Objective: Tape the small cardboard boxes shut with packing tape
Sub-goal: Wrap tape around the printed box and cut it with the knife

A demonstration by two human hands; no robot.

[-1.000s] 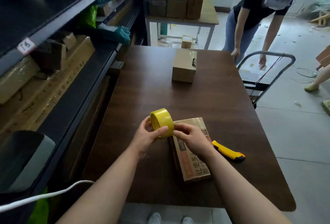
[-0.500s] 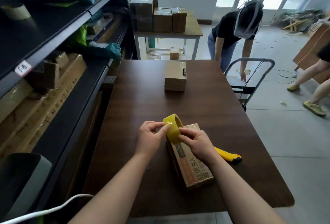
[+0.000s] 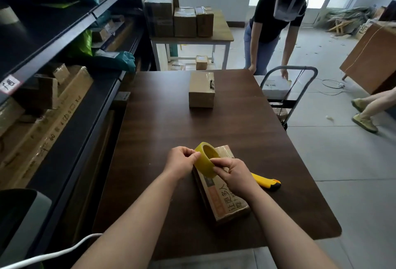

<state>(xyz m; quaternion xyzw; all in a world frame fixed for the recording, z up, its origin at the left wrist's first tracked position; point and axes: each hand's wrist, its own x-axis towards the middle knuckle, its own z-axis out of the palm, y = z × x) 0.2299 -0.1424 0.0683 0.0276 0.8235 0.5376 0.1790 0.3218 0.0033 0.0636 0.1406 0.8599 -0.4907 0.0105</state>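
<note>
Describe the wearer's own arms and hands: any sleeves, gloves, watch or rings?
The left forearm and right forearm are bare to the frame edge; no sleeve shows. The left hand and right hand wear no gloves, and no watch, bracelet or ring is visible.

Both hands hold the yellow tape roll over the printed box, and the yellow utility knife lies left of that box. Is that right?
Not quite. The head view shows the utility knife lying on the table right of the printed box, not left. The left hand and right hand do hold the yellow tape roll over that box.
</note>
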